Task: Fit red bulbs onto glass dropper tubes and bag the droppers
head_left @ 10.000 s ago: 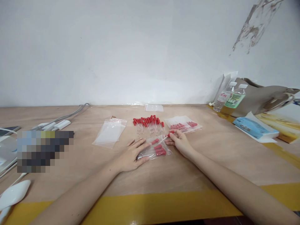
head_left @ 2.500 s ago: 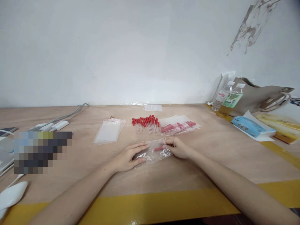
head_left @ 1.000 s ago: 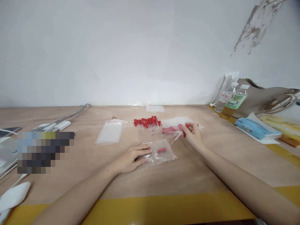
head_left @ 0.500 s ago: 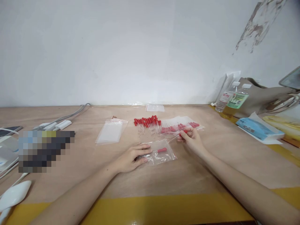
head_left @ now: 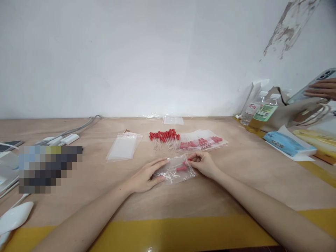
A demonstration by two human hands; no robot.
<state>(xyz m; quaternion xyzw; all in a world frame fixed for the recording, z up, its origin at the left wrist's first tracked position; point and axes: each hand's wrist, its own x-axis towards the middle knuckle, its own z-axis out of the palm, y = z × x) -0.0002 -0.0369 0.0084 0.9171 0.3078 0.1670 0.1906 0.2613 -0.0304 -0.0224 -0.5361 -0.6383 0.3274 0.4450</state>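
A small clear zip bag (head_left: 174,170) lies on the wooden table (head_left: 236,182), with a red-capped dropper inside it. My left hand (head_left: 146,175) presses flat on the bag's left end, fingers spread. My right hand (head_left: 203,163) pinches a red-capped dropper (head_left: 188,161) at the bag's open right end. Behind them lies a loose row of red-capped droppers (head_left: 165,137). To its right lie filled clear bags of droppers (head_left: 202,141).
A stack of empty clear bags (head_left: 124,147) lies at left, and one more bag (head_left: 172,120) by the wall. Cables and white adapters (head_left: 63,138) are far left. Two bottles (head_left: 258,109), a beige bag (head_left: 299,111), a blue pack (head_left: 287,144) and another person's hand holding a phone (head_left: 319,87) are at right.
My right hand took a dropper from beside the filled bags and brought it down to the mouth of the small bag. Another person's hand with a phone came in at far right.
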